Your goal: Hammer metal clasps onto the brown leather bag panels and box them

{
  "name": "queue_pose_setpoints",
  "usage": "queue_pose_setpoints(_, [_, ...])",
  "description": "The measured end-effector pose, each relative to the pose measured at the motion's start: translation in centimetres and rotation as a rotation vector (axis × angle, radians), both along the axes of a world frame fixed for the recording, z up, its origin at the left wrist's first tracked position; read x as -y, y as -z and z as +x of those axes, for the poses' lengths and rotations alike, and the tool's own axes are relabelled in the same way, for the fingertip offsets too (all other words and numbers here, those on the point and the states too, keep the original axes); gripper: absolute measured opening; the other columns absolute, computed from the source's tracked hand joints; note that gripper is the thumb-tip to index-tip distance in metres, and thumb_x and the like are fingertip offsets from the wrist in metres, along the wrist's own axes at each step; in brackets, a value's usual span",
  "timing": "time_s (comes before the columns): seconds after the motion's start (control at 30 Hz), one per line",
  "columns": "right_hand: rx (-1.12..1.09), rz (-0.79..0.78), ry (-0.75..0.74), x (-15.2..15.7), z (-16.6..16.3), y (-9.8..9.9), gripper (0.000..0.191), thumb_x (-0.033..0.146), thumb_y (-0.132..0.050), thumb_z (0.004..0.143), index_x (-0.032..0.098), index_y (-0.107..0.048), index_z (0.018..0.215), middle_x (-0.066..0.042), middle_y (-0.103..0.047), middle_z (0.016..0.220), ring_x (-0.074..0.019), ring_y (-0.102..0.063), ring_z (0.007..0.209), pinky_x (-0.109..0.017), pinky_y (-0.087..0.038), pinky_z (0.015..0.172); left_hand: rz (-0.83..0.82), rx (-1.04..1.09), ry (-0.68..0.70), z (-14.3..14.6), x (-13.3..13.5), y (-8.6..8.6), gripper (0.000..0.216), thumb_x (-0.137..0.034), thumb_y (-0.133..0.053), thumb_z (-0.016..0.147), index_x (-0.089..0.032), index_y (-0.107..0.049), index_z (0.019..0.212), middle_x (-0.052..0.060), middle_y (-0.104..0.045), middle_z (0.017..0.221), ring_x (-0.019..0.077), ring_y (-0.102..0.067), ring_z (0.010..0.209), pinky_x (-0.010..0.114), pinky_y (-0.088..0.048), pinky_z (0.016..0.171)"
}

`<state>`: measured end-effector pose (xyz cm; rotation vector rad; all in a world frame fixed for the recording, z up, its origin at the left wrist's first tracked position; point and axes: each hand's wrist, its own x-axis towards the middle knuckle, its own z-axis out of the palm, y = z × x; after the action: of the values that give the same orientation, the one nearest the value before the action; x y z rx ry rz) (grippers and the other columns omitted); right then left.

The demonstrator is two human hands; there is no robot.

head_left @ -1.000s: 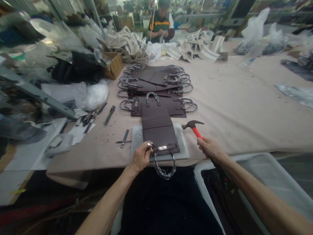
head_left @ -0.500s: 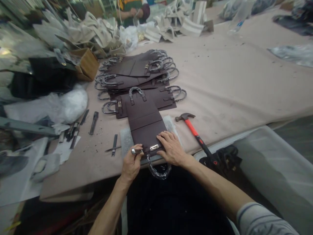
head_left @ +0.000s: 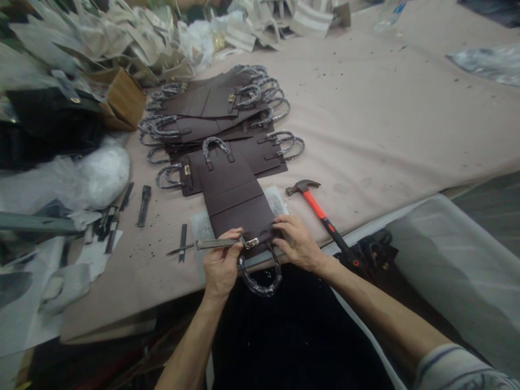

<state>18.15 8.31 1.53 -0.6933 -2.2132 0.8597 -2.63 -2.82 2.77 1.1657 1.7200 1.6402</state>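
A dark brown leather bag panel (head_left: 235,192) lies lengthwise before me, with a plastic-wrapped handle at each end. Near its close end sits a gold metal clasp plate (head_left: 252,243). My left hand (head_left: 221,268) pinches a metal punch (head_left: 207,244), which lies almost level with its end towards the left; its tip by the clasp is partly behind my fingers. At the panel's right edge, my right hand (head_left: 299,242) grips the leather with thumb and fingers, beside the base of the near handle (head_left: 260,290). Under the panel shows a pale slab (head_left: 277,200).
A claw hammer (head_left: 320,214) with a red and black handle lies to the right. Stacked brown bag panels (head_left: 203,103) spread behind. Left are a dark punch (head_left: 143,206), a flat dark tool (head_left: 182,244) and a cardboard box (head_left: 125,100). The table edge runs close to me.
The punch has swung from pointing at me to lying sideways. My right hand has slid from flat on the panel to its right edge. The view has tilted down slightly.
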Motion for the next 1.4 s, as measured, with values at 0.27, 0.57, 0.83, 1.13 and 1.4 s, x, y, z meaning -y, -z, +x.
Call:
queue_pose_setpoints(0.27, [0.162, 0.085, -0.092, 0.5, 3.1, 1.2, 0.03, 0.016, -0.052, 0.096, 0.023, -0.07, 0.118, -0.013, -0.057, 0.131, -0.0285, -0.052, 0.123, -0.052, -0.046, 0.105, -0.004, -0.065, 0.085, 3.5, -3.3, 1.3, 0.014, -0.029, -0.072, 0.09, -0.019, -0.071, 0.099, 0.009, -0.076, 0.112, 0.0223, -0.073, 0.106, 0.042, -0.058, 0.101])
queue_pose_setpoints(0.57, [0.17, 0.05, -0.094, 0.6, 3.0, 1.6, 0.033, 0.017, -0.051, 0.097, 0.024, -0.07, 0.124, -0.013, -0.052, 0.133, -0.0283, -0.048, 0.126, -0.052, -0.042, 0.109, -0.005, -0.057, 0.131, 3.0, -3.0, 1.5, 0.012, -0.026, -0.073, 0.09, -0.019, -0.072, 0.1, 0.009, -0.076, 0.114, 0.0233, -0.073, 0.108, 0.044, -0.057, 0.104])
queue_pose_setpoints(0.83, [0.2, -0.006, -0.103, 0.3, 2.7, 1.3, 0.034, 0.018, -0.051, 0.097, 0.027, -0.071, 0.123, -0.011, -0.053, 0.132, -0.0287, -0.047, 0.125, -0.054, -0.04, 0.11, -0.023, -0.074, 0.134, 3.1, -3.0, 1.3, 0.011, -0.025, -0.072, 0.09, -0.019, -0.072, 0.099, 0.009, -0.076, 0.114, 0.0229, -0.073, 0.107, 0.043, -0.057, 0.103])
queue_pose_setpoints(1.13, [0.178, 0.014, -0.109, 0.3, 2.8, 1.4, 0.032, 0.017, -0.053, 0.098, 0.026, -0.07, 0.123, -0.011, -0.053, 0.131, -0.028, -0.048, 0.124, -0.053, -0.04, 0.11, -0.035, -0.064, 0.143, 2.9, -3.0, 1.5, 0.011, -0.023, -0.072, 0.09, -0.019, -0.073, 0.1, 0.009, -0.076, 0.115, 0.0227, -0.073, 0.108, 0.043, -0.057, 0.104])
queue_pose_setpoints(1.4, [0.163, 0.031, -0.101, 0.2, 2.6, 1.5, 0.033, 0.016, -0.055, 0.096, 0.025, -0.069, 0.125, -0.012, -0.053, 0.13, -0.0283, -0.049, 0.122, -0.053, -0.041, 0.108, -0.02, -0.064, 0.143, 2.9, -3.1, 1.5, 0.012, -0.025, -0.073, 0.09, -0.018, -0.072, 0.1, 0.01, -0.076, 0.114, 0.0234, -0.073, 0.108, 0.045, -0.057, 0.104])
